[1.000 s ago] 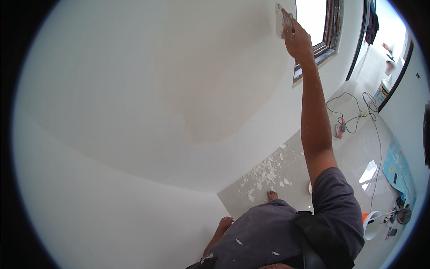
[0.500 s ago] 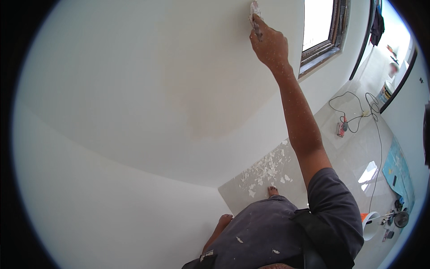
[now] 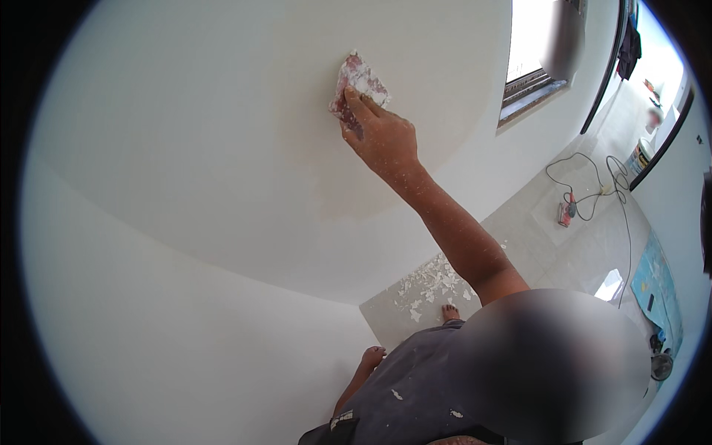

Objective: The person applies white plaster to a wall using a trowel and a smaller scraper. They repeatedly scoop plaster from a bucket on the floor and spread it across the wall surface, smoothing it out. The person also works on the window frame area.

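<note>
White wall is carrying a darker damp patch. Right hand is pressing a thin, plaster-caked abrasive sheet flat against it, fingers spread over its lower edge; sheet looks light, floppy, gritty, best gripped by flat palm pressure. Left hand is hanging low, its fingers unclear. Blue sheet is lying on the floor at its right edge.

A round bucket with a coloured label band stands on the floor by the doorway at upper right. A blue printed sheet, roughly rectangular, lies flat on the floor tiles at the right edge. No screens or signs show.
</note>
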`<move>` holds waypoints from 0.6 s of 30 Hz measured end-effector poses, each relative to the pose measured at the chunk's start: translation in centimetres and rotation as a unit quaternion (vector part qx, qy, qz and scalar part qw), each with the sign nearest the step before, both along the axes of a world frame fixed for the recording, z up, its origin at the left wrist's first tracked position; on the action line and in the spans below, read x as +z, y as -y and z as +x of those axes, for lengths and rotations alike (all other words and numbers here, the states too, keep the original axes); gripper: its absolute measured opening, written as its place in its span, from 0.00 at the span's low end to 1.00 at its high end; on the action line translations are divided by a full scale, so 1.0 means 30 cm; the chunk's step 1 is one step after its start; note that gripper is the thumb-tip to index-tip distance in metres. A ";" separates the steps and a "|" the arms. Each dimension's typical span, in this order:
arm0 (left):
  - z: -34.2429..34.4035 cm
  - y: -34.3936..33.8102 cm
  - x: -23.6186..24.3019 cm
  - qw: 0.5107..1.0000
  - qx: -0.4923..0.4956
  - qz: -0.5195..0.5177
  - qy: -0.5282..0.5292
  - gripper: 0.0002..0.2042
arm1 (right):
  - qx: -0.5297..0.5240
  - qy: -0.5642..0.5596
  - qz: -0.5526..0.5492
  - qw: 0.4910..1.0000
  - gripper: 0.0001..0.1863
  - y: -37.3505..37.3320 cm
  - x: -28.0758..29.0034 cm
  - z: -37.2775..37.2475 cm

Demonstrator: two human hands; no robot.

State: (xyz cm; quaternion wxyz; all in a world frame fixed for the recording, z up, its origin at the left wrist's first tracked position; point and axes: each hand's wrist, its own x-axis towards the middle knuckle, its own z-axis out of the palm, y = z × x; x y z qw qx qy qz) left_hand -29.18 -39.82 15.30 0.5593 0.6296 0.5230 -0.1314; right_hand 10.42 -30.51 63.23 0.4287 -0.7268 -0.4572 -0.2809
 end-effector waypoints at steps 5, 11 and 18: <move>-0.015 0.006 -0.071 0.990 -0.127 0.053 0.009 0.20 | 0.027 0.026 -0.015 0.999 0.34 -0.034 -0.036 -0.081; -0.031 0.025 -0.207 0.999 -0.016 0.001 -0.031 0.19 | 0.057 0.054 -0.002 0.997 0.32 -0.086 -0.109 -0.175; -0.022 -0.014 -0.263 0.998 -0.063 0.012 -0.020 0.18 | 0.177 0.076 -0.078 0.978 0.27 -0.042 -0.174 -0.367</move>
